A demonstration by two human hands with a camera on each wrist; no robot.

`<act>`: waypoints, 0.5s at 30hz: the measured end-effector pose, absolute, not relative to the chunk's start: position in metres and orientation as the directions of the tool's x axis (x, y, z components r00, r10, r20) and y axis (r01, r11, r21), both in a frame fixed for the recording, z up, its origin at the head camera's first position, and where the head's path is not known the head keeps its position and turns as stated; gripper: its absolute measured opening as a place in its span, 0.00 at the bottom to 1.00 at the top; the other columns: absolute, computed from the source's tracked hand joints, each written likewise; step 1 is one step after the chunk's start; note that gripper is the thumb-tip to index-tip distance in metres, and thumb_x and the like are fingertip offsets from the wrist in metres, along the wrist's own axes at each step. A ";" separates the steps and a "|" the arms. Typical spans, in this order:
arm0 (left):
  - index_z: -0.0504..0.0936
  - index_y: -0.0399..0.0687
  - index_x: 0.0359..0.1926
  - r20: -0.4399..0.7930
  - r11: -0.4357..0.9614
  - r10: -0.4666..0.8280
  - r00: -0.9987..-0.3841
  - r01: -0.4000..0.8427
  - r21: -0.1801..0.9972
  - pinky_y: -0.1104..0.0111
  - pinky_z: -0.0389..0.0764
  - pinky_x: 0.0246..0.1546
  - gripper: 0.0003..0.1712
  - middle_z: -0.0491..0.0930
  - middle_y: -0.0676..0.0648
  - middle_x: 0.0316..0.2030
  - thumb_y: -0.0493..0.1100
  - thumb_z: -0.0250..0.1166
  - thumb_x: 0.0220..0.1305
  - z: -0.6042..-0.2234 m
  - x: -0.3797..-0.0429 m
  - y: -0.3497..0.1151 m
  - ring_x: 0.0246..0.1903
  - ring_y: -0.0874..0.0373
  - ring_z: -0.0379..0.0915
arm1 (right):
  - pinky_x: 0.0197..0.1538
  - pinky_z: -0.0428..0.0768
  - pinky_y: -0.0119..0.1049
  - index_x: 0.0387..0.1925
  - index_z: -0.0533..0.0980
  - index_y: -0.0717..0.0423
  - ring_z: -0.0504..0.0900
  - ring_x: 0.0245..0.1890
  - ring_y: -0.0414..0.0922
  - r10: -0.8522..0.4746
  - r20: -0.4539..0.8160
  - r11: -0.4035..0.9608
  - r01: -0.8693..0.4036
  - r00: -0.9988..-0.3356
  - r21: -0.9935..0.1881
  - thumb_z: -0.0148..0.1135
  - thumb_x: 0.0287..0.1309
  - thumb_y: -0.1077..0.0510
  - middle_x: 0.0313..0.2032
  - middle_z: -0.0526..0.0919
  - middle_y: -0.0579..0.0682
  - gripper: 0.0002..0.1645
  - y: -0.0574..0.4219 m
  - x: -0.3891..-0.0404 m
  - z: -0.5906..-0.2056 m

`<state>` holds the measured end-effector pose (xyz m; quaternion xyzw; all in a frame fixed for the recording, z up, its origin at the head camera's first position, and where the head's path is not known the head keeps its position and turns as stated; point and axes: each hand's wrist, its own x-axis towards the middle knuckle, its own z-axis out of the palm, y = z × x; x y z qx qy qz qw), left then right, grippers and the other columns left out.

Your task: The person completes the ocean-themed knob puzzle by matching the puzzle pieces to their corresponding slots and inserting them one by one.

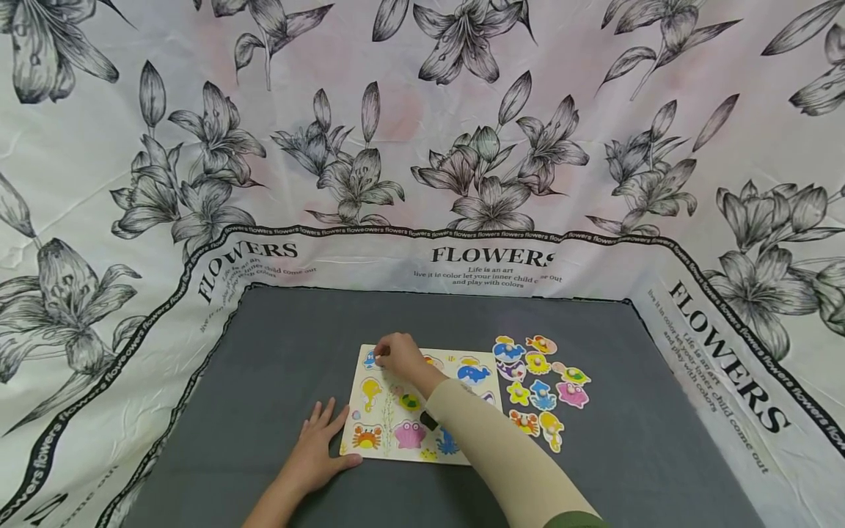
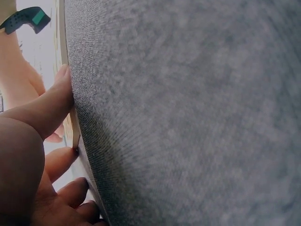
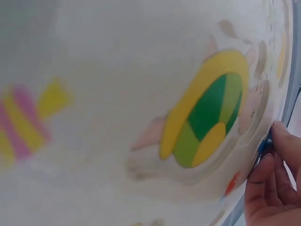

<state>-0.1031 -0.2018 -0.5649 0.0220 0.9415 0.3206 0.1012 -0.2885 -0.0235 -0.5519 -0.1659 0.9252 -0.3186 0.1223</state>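
Note:
A pale puzzle board [image 1: 389, 378] with sea-animal pictures and recesses lies flat on the dark grey cloth. At its upper left corner my right hand [image 1: 404, 359] pinches a small blue puzzle piece [image 3: 264, 145] between thumb and fingers, low against the board; the fingers hide most of it. Over the board's right part stretches the right sleeve. By the lower left corner rests my left hand [image 1: 320, 449], fingers spread, its thumb [image 2: 59, 96] against the near edge and its index finger at the left edge. The board's turtle picture [image 3: 207, 113] fills the right wrist view's middle.
Right of the board lie several loose knobbed pieces, among them a whale [image 1: 508, 352], a yellow star [image 1: 518, 394], a pink piece [image 1: 572, 394], a crab [image 1: 524, 422] and a seahorse [image 1: 551, 431]. A flower-printed cloth [image 1: 488, 257] borders the grey surface.

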 end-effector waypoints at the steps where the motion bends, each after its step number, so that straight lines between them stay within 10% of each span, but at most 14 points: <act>1: 0.65 0.46 0.75 -0.178 0.791 0.108 -0.978 -0.024 0.611 0.33 0.47 0.72 0.59 0.52 0.32 0.77 0.62 0.79 0.46 -0.565 -0.103 -0.201 0.77 0.30 0.37 | 0.42 0.79 0.31 0.40 0.86 0.49 0.76 0.35 0.38 -0.382 -0.121 0.742 -0.226 -0.916 -0.631 0.70 0.62 0.58 0.34 0.83 0.42 0.05 -0.023 -0.289 -0.552; 15: 0.65 0.46 0.75 -0.184 0.807 0.109 -0.977 -0.022 0.590 0.32 0.49 0.71 0.60 0.53 0.32 0.77 0.63 0.79 0.45 -0.567 -0.104 -0.202 0.77 0.30 0.37 | 0.46 0.83 0.38 0.50 0.85 0.52 0.82 0.44 0.43 -0.406 -0.065 0.650 -0.237 -0.912 -0.722 0.69 0.64 0.56 0.43 0.86 0.45 0.14 -0.002 -0.287 -0.523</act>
